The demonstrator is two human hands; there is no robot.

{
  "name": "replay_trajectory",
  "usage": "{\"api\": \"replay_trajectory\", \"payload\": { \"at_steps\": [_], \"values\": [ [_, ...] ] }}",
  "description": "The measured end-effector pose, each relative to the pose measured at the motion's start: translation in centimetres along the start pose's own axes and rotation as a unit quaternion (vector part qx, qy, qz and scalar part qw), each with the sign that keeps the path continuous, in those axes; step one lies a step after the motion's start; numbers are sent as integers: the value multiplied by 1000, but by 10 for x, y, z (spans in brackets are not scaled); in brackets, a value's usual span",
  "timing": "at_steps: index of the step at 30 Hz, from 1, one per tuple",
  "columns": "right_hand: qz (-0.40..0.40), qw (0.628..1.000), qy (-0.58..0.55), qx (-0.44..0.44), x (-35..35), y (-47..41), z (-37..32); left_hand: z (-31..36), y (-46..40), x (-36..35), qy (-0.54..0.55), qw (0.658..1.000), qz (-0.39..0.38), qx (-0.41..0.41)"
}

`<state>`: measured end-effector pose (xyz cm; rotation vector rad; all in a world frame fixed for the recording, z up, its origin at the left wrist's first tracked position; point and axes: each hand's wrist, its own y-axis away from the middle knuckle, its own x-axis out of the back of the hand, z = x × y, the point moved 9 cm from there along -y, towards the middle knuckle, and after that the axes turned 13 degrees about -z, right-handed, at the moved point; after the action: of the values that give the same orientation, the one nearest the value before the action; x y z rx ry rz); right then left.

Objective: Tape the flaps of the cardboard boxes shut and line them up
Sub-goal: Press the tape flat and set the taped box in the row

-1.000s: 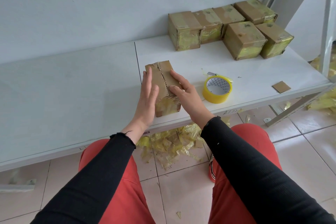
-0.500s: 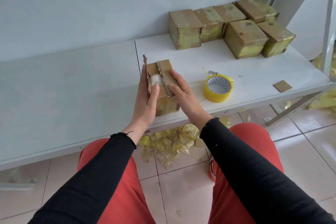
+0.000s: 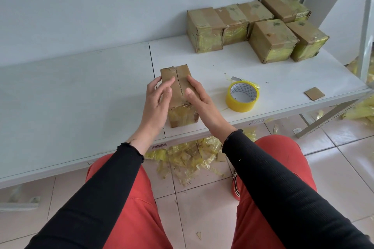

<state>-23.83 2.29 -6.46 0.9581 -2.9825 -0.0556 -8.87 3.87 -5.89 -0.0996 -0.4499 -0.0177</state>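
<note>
Against the wall: white table [image 3: 81, 79], two panels meeting at a dark seam left of centre; left panel bare, front edge running close above the knees. Barcode sticker [image 3: 159, 146] on the front lip, digits too small to read; faint handwritten marks further right on the lip, illegible.

At the far right corner: six taped boxes [image 3: 253, 26], four in a back row along the wall, two in front, sides touching, yellow tape on all. Open surface between that group and the working box.

Near the front edge, just right of the seam: cardboard box [image 3: 179, 87], upright, both top flaps folded down and meeting at a ragged centre slit, no tape across the slit; yellow tape on the near face. Half a second earlier the left flap stood up and pale contents showed; now closed.

Left hand [image 3: 157, 99]: fingers straight and slightly spread, laid over the left flap and the box's left side, pressing, nothing gripped. Right hand [image 3: 197, 97]: fingers straight, flat on the right flap, thumb beside the slit, pressing, nothing gripped.

Just right of the box, apart from it: roll of yellow tape [image 3: 242, 96], lying flat, grey patterned print inside the core, no readable brand; loose end trailing behind.

Near the right front edge: small cardboard scrap [image 3: 314, 93].

Under the table, on floor tiles: heap of yellow tape offcuts [image 3: 188, 155].
</note>
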Motion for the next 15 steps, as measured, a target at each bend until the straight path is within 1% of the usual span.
{"api": "replay_trajectory", "payload": {
  "at_steps": [3,6,10,12,15],
  "values": [
    [-14,1000,-9,-6,-1,0,0,-2,-19,19,-5,999,-4,34],
    [-23,1000,-15,-5,-1,-1,0,2,-43,22,-21,996,-54,67],
    [-28,999,-36,-7,2,-1,2,12,-65,7,-15,992,-104,66],
    [-8,1000,-20,0,2,0,2,11,-65,6,1,992,-98,77],
    [65,996,52,13,0,5,3,6,-68,5,18,990,-102,94]
  ]
}}
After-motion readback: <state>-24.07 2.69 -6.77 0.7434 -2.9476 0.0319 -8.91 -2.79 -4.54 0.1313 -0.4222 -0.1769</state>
